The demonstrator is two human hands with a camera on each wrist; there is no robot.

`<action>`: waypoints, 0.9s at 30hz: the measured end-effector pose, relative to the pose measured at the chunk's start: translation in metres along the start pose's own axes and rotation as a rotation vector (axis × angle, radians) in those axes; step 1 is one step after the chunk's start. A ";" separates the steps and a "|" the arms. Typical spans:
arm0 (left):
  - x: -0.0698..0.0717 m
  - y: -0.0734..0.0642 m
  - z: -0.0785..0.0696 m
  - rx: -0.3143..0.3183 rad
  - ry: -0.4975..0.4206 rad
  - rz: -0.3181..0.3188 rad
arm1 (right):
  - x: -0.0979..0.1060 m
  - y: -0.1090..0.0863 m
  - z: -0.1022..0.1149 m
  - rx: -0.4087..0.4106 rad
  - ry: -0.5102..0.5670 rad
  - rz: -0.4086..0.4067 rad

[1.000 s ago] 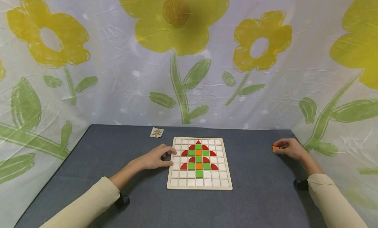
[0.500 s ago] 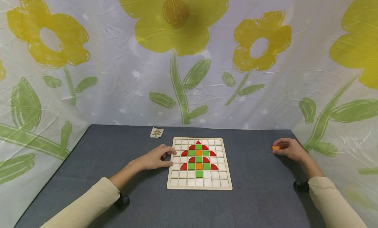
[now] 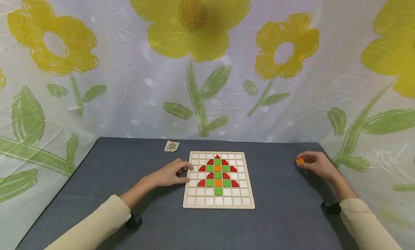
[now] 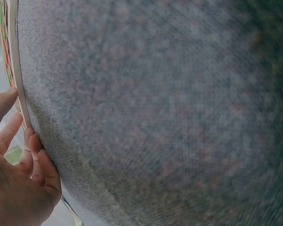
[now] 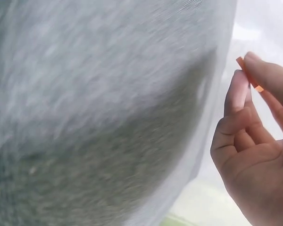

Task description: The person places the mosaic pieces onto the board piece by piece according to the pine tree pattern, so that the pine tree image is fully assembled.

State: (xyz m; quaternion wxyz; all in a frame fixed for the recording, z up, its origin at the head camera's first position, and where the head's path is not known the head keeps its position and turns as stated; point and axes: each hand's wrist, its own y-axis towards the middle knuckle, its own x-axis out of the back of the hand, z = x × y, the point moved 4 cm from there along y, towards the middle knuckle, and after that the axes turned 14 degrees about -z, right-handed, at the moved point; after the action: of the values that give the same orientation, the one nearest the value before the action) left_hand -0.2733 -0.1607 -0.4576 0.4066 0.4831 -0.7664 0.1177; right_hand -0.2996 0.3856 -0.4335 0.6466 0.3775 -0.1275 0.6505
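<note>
A square wooden grid board [image 3: 219, 207] lies in the middle of the table in the head view. Red, green and orange tiles [image 3: 218, 174] form a tree on its white cells. My left hand [image 3: 170, 172] touches the board's left edge with thumb and fingertips spread along it, fingers relaxed. In the left wrist view, that hand [image 4: 26, 165] meets the pale rim [image 4: 16, 61]. At the far right, my right hand [image 3: 319, 164] pinches an orange square tile [image 3: 299, 161] between thumb and fingers. The right wrist view shows this thin tile [image 5: 250, 75] edge-on, held off the table.
A small patterned card [image 3: 172, 146] lies behind the board, to its left. The dark grey table [image 3: 275, 214] backs onto a white curtain [image 3: 136, 80] printed with yellow flowers, which also runs along both sides.
My right hand has shifted slightly left with the orange tile, whose angle has turned a little. The left hand and the board stay where they were.
</note>
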 end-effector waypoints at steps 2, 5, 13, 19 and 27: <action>-0.001 0.000 0.002 0.006 -0.001 0.001 | 0.000 0.000 0.005 0.001 0.003 0.003; -0.002 0.000 0.006 0.008 0.007 0.000 | -0.002 0.000 0.014 0.000 0.036 0.005; 0.001 -0.001 -0.001 -0.035 -0.008 -0.008 | -0.016 -0.003 0.043 0.004 0.102 0.019; 0.001 -0.001 -0.003 -0.002 -0.010 0.003 | -0.030 -0.006 0.060 0.033 0.173 0.054; 0.000 -0.001 -0.003 -0.014 0.002 -0.008 | -0.045 -0.008 0.078 0.111 0.213 0.076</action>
State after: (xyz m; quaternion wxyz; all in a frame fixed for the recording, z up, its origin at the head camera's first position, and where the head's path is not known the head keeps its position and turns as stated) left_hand -0.2713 -0.1600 -0.4558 0.4113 0.4832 -0.7649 0.1111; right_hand -0.2719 0.3025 -0.4127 0.6095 0.3364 -0.0358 0.7170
